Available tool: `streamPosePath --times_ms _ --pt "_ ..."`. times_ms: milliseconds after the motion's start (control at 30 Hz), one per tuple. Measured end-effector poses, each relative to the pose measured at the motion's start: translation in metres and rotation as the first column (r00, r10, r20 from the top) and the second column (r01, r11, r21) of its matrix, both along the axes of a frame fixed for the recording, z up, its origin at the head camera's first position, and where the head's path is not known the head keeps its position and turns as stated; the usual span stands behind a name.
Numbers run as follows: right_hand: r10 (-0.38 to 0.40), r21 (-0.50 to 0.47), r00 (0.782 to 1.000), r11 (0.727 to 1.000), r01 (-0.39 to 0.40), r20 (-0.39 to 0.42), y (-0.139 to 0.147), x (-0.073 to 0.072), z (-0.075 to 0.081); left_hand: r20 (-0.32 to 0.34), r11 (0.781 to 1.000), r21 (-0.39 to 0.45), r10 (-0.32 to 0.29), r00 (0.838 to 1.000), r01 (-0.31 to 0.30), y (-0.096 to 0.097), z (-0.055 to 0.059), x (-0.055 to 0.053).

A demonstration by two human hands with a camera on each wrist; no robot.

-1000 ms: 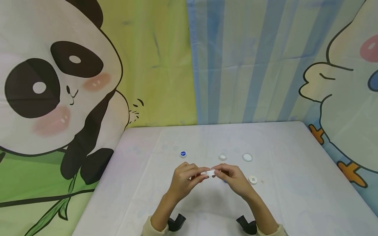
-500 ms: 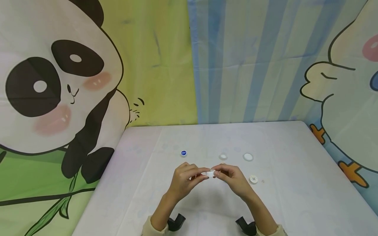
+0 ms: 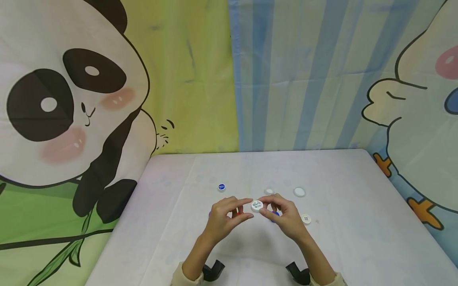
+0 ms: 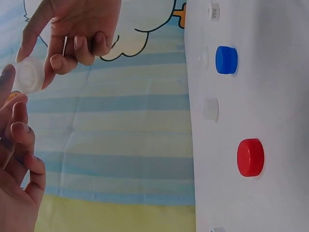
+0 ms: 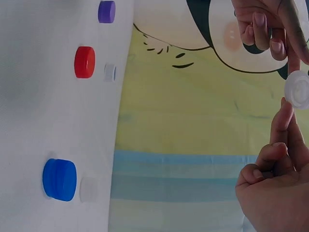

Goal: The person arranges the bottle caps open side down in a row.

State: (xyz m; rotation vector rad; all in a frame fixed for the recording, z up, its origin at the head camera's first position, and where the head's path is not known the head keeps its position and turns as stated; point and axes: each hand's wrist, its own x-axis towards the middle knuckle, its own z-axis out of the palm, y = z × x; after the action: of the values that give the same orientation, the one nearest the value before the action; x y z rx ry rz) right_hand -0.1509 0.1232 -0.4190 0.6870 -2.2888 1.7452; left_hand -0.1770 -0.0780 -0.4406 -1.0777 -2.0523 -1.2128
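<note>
My right hand (image 3: 286,214) pinches a white bottle cap (image 3: 257,205) between thumb and forefinger, above the table. The cap's top, with dark printing, faces the head camera; its hollow underside shows in the left wrist view. On the cap's left side is my left hand (image 3: 227,216), thumb and forefinger spread apart; whether a fingertip touches the rim I cannot tell. A blue bottle cap (image 4: 226,60) and a red bottle cap (image 4: 250,157) stand on the table below. A purple bottle cap (image 5: 106,11) shows in the right wrist view, mostly hidden by my left hand in the head view.
On the white table (image 3: 171,238) lie a small blue-topped cap (image 3: 222,187), a translucent cap (image 3: 269,191), a wider pale cap (image 3: 299,192) and a white cap with a square mark (image 3: 305,219). Printed cloths (image 3: 200,79) hang behind the table.
Both hands held the cap edge-on a moment ago. Now its printed top has tipped toward the head camera, and my left thumb and forefinger have opened wider. The right hand keeps its pinch.
</note>
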Motion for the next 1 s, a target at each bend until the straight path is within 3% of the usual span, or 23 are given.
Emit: streamPosePath --times_ms 167,400,833,1000 --pt "-0.036 0.012 0.993 0.999 0.037 -0.109 -0.002 0.001 0.004 0.054 1.0 0.019 -0.008 0.998 0.007 0.001 0.0 0.0" --pt "-0.024 0.014 0.977 1.0 0.028 -0.21 -0.002 0.0 0.001 0.065 1.0 0.015 0.008 0.998 -0.009 0.002 -0.001 0.001" --pt "-0.037 0.06 0.968 0.997 0.054 -0.247 0.0 0.001 -0.003 0.044 1.0 0.005 0.004 0.999 -0.004 0.004 -0.006 0.002" --pt "-0.057 0.094 0.96 0.992 0.085 -0.273 0.003 -0.01 -0.019 0.043 1.0 -0.009 0.005 0.999 -0.005 0.003 -0.007 -0.004"
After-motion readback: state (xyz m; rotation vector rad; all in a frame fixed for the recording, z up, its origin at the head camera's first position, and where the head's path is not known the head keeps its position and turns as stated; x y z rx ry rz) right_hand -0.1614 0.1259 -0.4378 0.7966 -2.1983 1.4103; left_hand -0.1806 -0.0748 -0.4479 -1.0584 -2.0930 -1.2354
